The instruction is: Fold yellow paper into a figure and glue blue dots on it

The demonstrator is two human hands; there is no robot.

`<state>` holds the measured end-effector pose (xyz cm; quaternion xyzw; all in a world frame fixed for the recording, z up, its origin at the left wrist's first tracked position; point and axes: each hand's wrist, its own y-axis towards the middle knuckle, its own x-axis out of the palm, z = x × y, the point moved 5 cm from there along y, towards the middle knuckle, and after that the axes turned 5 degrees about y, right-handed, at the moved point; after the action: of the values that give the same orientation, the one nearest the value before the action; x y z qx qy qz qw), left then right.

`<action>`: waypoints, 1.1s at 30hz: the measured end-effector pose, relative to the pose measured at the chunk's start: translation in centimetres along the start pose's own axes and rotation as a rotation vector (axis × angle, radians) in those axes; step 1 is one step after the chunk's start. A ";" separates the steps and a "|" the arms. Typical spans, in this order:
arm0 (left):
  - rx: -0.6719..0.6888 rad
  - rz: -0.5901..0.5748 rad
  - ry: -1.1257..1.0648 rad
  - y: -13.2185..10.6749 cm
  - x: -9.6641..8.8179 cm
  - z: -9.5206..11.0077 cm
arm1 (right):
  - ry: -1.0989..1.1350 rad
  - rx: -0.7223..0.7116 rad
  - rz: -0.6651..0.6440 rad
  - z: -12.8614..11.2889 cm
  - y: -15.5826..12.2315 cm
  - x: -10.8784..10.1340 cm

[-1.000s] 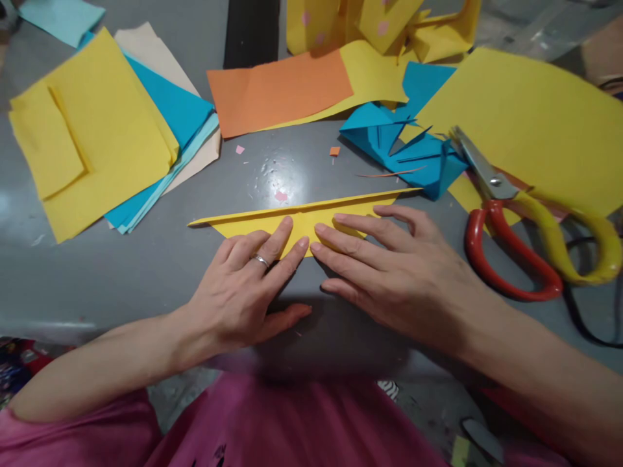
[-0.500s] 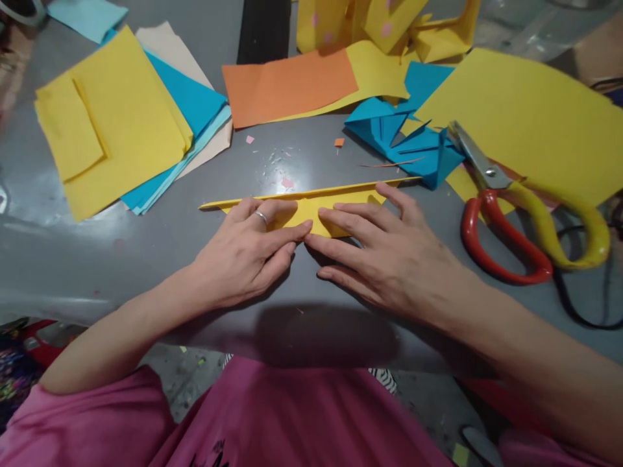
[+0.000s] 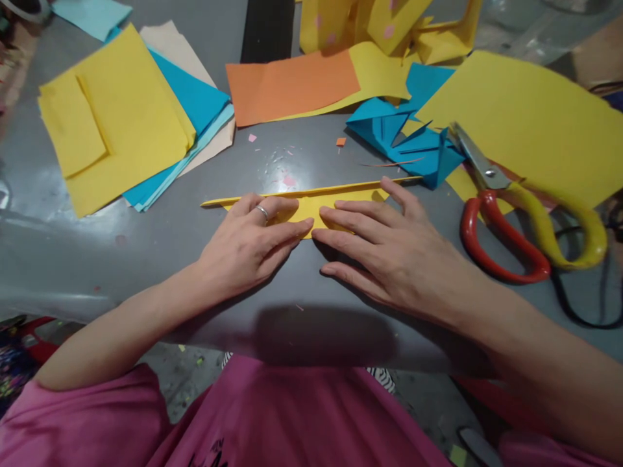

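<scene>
A folded piece of yellow paper (image 3: pixel 316 206) lies on the grey table in front of me, its long far edge standing up as a narrow strip. My left hand (image 3: pixel 253 240), with a ring on one finger, presses flat on the paper's left part, fingers stretched out. On the right part rests my right hand (image 3: pixel 389 240), fingers spread, with one fingertip at the raised edge. Both hands hide much of the near edge of the paper. Just beyond its right end sits a blue folded paper piece (image 3: pixel 389 130).
Red-and-yellow-handled scissors (image 3: pixel 506 240) lie right of my right hand, beside a large yellow sheet (image 3: pixel 525 123). A stack of coloured paper (image 3: pixel 131 123) is at the left. An orange strip (image 3: pixel 292 87) and yellow folded shapes (image 3: pixel 335 26) are at the back. Small scraps dot the table (image 3: pixel 160 240).
The left thumb has drawn in under the left hand. The right hand's fingertips have slid slightly right along the paper. The folded paper itself has hardly moved.
</scene>
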<state>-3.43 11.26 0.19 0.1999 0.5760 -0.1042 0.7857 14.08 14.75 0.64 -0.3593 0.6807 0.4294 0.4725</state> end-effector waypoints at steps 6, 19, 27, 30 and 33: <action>-0.014 0.022 0.027 -0.2 0.0 0.4 | -0.031 -0.008 -0.004 0.0 0.0 -0.1; 0.028 0.028 0.109 -0.1 -0.4 1.1 | -0.022 -0.003 -0.044 -0.5 0.0 -0.1; 0.005 -0.016 0.280 -1.2 0.1 1.5 | -0.027 -0.003 -0.048 -0.6 0.1 -0.5; -0.022 -0.007 0.338 -1.1 0.1 1.6 | -0.031 0.000 -0.057 -0.6 0.2 -0.4; -0.036 0.014 0.365 -1.0 0.4 1.3 | -0.032 -0.015 -0.031 -0.6 0.3 -0.3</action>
<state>-2.55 9.80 0.00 0.2053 0.7094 -0.0501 0.6723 13.73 14.33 1.09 -0.3664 0.6643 0.4327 0.4871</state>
